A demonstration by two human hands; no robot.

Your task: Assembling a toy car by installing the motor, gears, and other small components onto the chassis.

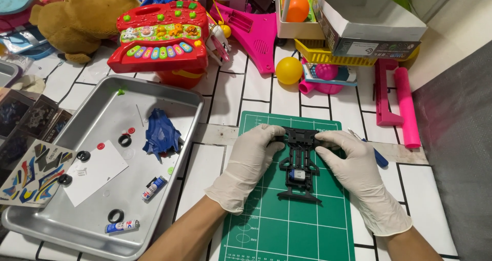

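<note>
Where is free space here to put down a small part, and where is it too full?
Bare: the green cutting mat below the black chassis, between the left hand and the right hand; also the metal tray near its upper left corner. Crowded: the table's far edge, with the red toy keyboard, yellow ball and boxes.

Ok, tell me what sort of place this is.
Probably a home hobby table for building toy model cars: a green cutting mat, a metal tray of small parts, and toys piled behind, such as a toy keyboard.
</note>
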